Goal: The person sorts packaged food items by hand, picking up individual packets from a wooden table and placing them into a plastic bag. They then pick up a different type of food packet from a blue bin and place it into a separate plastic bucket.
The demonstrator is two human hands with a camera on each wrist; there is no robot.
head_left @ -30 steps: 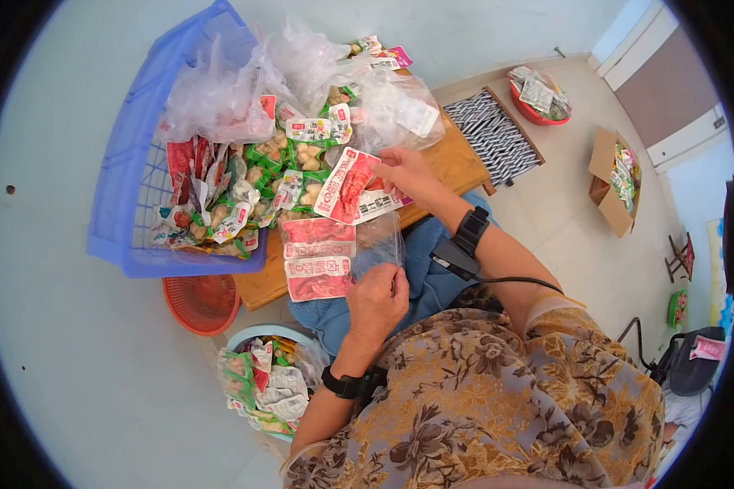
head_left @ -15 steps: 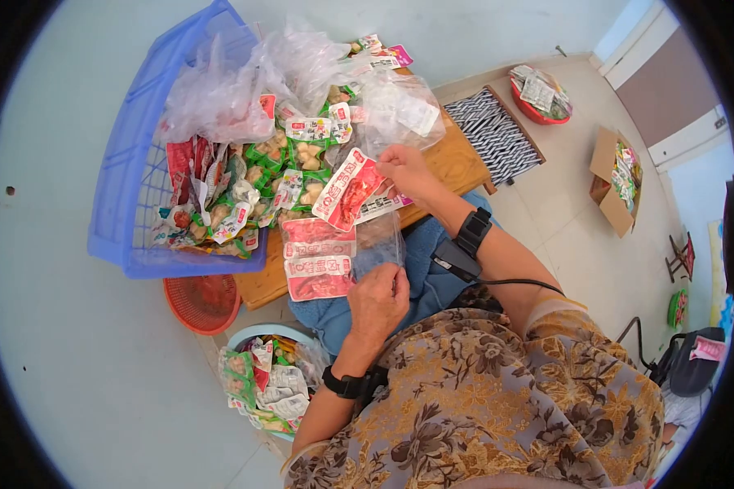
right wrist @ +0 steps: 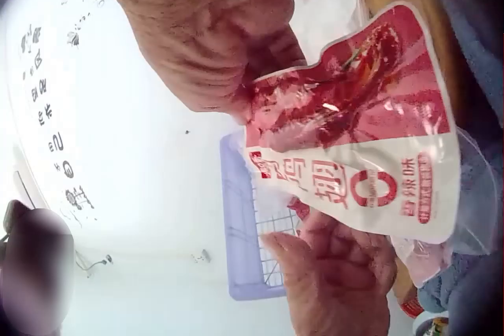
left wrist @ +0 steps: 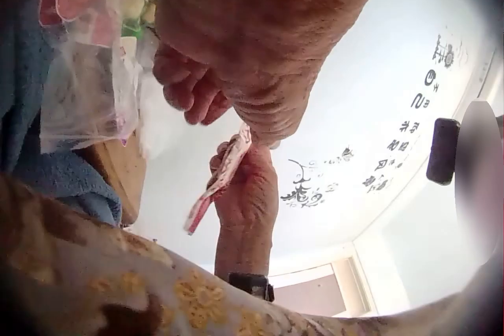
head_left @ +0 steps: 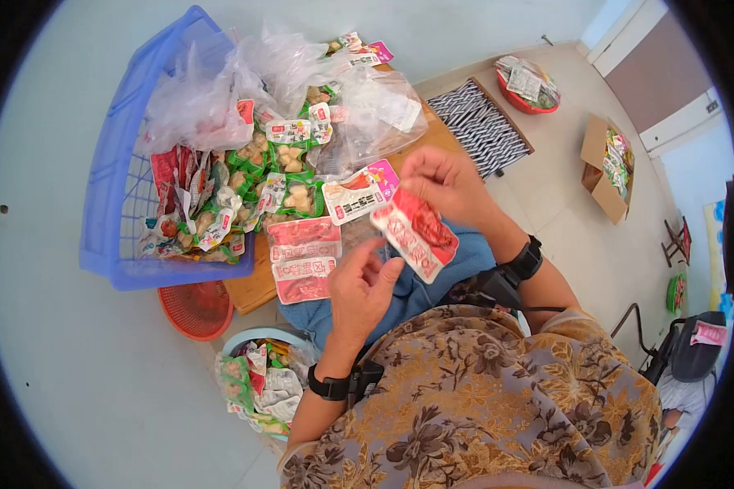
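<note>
Holding: right hand (head_left: pixel 448 183) pinches one end of a red packet (head_left: pixel 420 236), lifted and not set down.
Left hand (head_left: pixel 359 297): open, near that packet.
Paired red packets (head_left: pixel 306 240): already aligned beside the clear bag's (head_left: pixel 357 234) visible film; whether inside, cannot tell.
Blue crate (head_left: pixel 98 236): mixed packets heaped, unsorted-looking.

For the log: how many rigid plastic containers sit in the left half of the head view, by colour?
Purple-blue crate: 1
Red basket: 1
Pale blue basin: 1
Total: 3
</note>
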